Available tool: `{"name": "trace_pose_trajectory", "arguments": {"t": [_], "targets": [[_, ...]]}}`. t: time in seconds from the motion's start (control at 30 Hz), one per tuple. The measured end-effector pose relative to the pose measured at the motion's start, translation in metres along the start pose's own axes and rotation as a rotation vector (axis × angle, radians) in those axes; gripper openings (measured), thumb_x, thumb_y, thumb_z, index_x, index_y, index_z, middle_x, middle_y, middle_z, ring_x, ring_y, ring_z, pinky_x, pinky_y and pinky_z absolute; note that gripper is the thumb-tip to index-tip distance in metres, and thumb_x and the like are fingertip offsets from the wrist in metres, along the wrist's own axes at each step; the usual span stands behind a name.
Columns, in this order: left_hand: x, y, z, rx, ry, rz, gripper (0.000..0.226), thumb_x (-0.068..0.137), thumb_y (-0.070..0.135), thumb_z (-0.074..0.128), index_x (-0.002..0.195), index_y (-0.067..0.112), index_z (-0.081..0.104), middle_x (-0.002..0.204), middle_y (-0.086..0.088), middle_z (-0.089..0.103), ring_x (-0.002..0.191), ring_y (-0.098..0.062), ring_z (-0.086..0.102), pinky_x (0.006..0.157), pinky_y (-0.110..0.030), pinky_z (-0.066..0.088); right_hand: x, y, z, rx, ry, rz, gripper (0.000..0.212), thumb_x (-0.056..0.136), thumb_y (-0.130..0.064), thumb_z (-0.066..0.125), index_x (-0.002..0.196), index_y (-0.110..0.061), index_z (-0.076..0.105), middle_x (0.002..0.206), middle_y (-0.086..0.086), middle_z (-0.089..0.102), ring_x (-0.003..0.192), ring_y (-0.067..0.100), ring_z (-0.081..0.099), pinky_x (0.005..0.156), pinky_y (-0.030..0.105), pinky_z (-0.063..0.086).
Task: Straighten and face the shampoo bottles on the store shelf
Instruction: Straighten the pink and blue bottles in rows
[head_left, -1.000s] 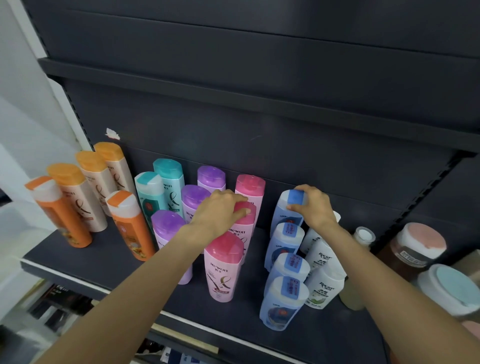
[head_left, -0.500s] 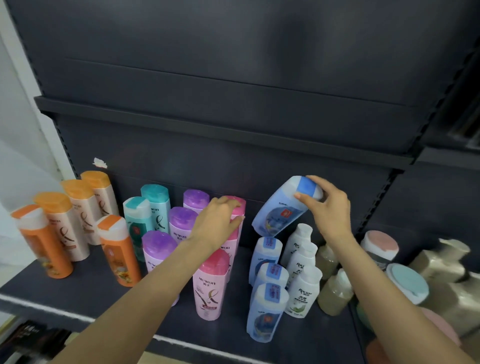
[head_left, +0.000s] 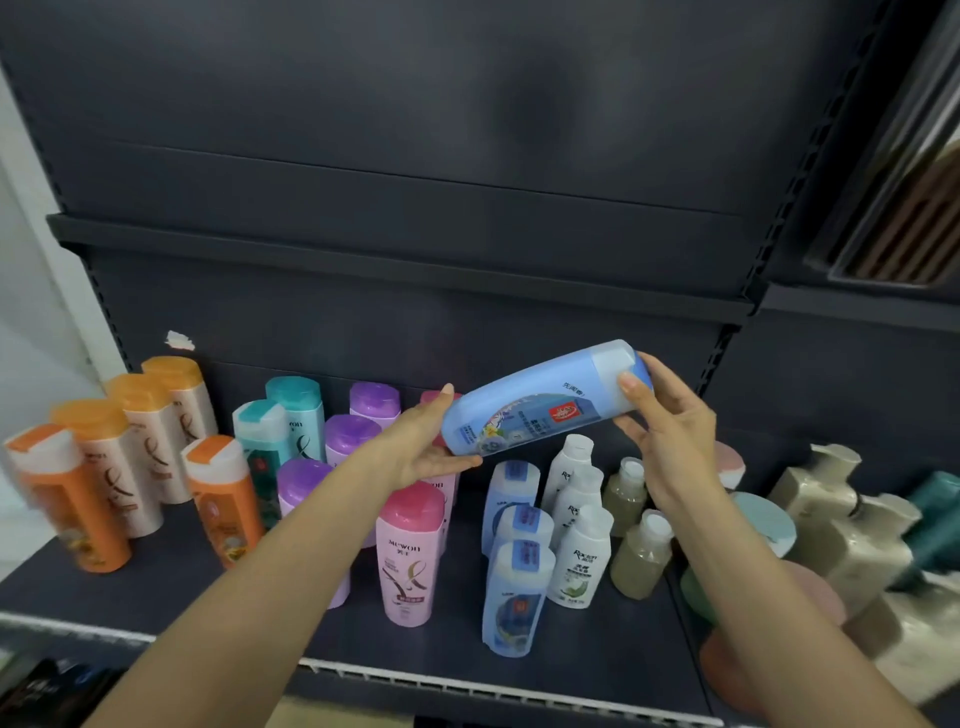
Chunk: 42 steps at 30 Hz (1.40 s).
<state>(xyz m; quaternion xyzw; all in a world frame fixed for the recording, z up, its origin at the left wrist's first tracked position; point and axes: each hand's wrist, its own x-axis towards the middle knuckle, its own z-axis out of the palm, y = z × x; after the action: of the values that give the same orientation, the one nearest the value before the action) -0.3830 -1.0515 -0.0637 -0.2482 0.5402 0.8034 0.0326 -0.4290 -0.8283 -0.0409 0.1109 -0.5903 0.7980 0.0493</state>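
Head view: blue bottle (head_left: 540, 402) is off the shelf, held in the air at frame centre-right, lying almost on its side with the cap end up-right and the label toward the camera. Right hand (head_left: 670, 431) has thumb and fingers wrapped round the cap end. Left hand (head_left: 421, 447) cups the base end from below, fingers curled around the bottom.

Dark shelf (head_left: 156, 587) runs across the lower half of the frame. Under the held bottle: three more blue bottles (head_left: 514, 592) in a front-to-back column, white bottles (head_left: 582, 556) just right of them, pink bottle (head_left: 410, 556) upright at lower centre. Purple bottles (head_left: 353, 436) and teal bottles (head_left: 280, 421) centre-left, orange bottles (head_left: 78, 499) at left. Beige jugs (head_left: 841, 525) at the right edge, blurred.
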Motion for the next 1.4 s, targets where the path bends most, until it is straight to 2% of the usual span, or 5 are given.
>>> {"name": "trace_pose_trajectory", "arguments": {"t": [0.27,0.4,0.63,1.03,1.4], "targets": [[-0.004,-0.015,-0.009,-0.114,0.037,0.085,0.035,0.092,0.027,0.058,0.117,0.005,0.045,0.112,-0.024,0.057,0.091,-0.034,0.065,0.069,-0.045,0.060,-0.015,0.005,0.007,0.037,-0.105,0.038,0.049,0.090,-0.010,0.059,0.136,-0.022,0.049,0.106,-0.005,0.068,0.096,0.004,0.066,0.082,0.021,0.054],[-0.008,-0.021,-0.005,-0.231,0.122,0.256,0.030,0.090,0.016,0.062,0.114,0.003,0.048,0.115,-0.016,0.051,0.104,-0.032,0.061,0.084,-0.041,0.053,-0.014,0.004,0.014,0.077,-0.116,0.170,0.065,0.086,-0.020,0.064,0.144,-0.029,0.036,0.121,0.000,0.056,0.115,0.017,0.058,0.099,0.037,0.048],[-0.023,-0.012,-0.012,-0.071,0.046,0.464,0.032,0.088,0.006,0.061,0.120,0.002,0.058,0.103,-0.003,0.067,0.100,-0.014,0.063,0.090,-0.024,0.049,-0.012,0.011,0.010,0.227,-0.055,0.365,0.043,0.091,-0.018,0.060,0.125,0.006,0.050,0.111,0.014,0.067,0.100,0.018,0.067,0.082,0.026,0.057],[-0.039,-0.003,-0.027,0.156,-0.064,0.710,0.085,0.068,-0.021,0.069,0.137,0.021,0.044,0.132,0.002,0.052,0.103,0.000,0.061,0.080,-0.017,0.053,-0.005,0.030,0.000,0.370,-0.162,0.394,0.049,0.091,0.005,0.049,0.138,-0.010,0.045,0.129,0.015,0.059,0.116,0.025,0.060,0.092,0.035,0.052],[-0.038,0.001,-0.031,0.017,0.052,0.609,0.056,0.078,0.000,0.071,0.129,0.014,0.054,0.113,0.000,0.067,0.094,-0.010,0.067,0.087,-0.027,0.055,-0.002,0.030,0.010,0.225,-0.091,0.371,0.033,0.088,-0.016,0.063,0.120,-0.006,0.058,0.124,0.012,0.063,0.111,0.018,0.061,0.094,0.031,0.051]]}}
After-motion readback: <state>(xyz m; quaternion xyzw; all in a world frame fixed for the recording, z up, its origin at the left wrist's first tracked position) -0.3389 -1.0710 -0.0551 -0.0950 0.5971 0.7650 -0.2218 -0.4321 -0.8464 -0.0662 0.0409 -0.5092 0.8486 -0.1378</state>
